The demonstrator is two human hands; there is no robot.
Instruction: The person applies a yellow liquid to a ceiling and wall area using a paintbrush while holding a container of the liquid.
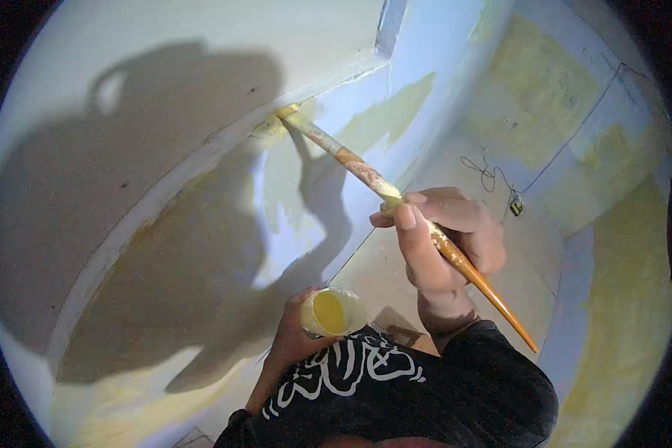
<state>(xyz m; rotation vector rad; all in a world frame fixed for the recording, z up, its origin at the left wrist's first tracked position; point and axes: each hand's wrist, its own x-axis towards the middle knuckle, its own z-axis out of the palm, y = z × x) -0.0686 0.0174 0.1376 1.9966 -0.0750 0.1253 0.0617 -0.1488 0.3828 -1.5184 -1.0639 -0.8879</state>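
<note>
My right hand (455, 239) grips a long paintbrush (360, 168) with an orange-brown wooden handle spattered with pale paint. Its bristles press against the wall right along the curved edge where it meets a whitish surface. Low in front of my body, my left hand (290, 340) is wrapped round a small translucent cup (356, 312) with yellow paint (328, 312) inside. Around the brush tip the wall (332, 134) is pale blue with patchy yellow-green strokes. My fingers cover part of the brush handle.
A whitish surface (224, 22) fills the upper left, crossed by a large dark shadow. On the right, another blue wall (537, 93) carries yellow-green patches. A thin cable (489, 170) ends at a small dark-and-yellow object (517, 204). A brownish box-like thing (414, 340) shows partly behind my body.
</note>
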